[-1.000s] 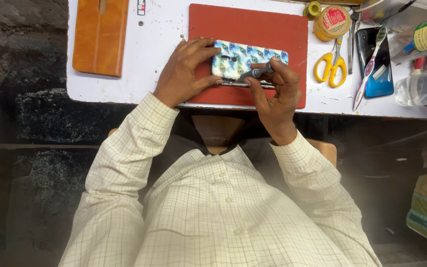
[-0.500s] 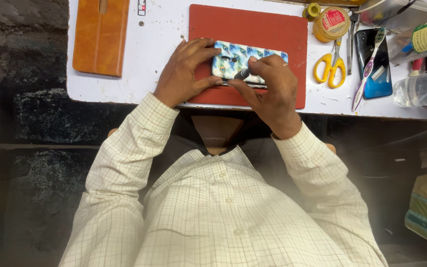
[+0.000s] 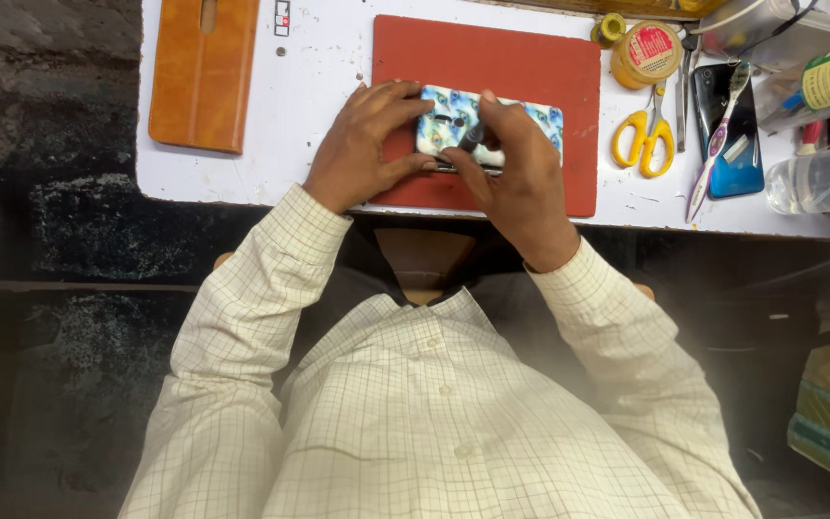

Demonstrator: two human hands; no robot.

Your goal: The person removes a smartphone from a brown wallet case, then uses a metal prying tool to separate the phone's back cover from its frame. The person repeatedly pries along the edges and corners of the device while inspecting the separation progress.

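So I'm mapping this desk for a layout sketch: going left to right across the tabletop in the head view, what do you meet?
Brown leather case → left hand → patterned phone on the red mat → yellow scissors → toothbrush over a blue phone → clear bottle.

Left of our mat point(image 3: 530, 67): bare white surface point(image 3: 324, 115), open for a hand as far as the brown case point(image 3: 202, 77). Right of the mat: crowded with scissors point(image 3: 643, 142), jar point(image 3: 647, 53), phone point(image 3: 732, 135), toothbrush point(image 3: 715, 144) and bottles point(image 3: 823, 178), close together. Mat's far strip: open.
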